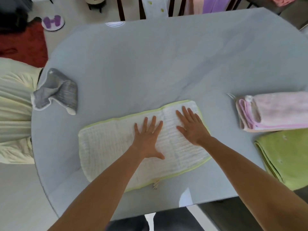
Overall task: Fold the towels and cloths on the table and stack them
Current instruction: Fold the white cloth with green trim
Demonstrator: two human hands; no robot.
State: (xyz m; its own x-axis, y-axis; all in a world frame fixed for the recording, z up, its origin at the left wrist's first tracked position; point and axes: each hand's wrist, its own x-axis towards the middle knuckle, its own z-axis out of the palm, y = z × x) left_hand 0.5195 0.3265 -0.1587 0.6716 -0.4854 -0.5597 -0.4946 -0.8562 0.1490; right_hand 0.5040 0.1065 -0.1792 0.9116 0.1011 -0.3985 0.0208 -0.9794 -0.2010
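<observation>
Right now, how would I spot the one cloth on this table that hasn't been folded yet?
Start from the big grey table and look to its left edge, away from the neat pink towel and green towel on the right. There lies the grey cloth, crumpled, with a pale trim. It alone is dark and rumpled, and no hand touches it.

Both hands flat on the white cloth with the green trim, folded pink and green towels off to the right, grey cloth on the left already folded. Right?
Not quite: in the head view the grey cloth lies crumpled, not folded. The rest holds: left hand and right hand press flat on the white cloth, with the folded pink towel and green towel to the right.
</observation>
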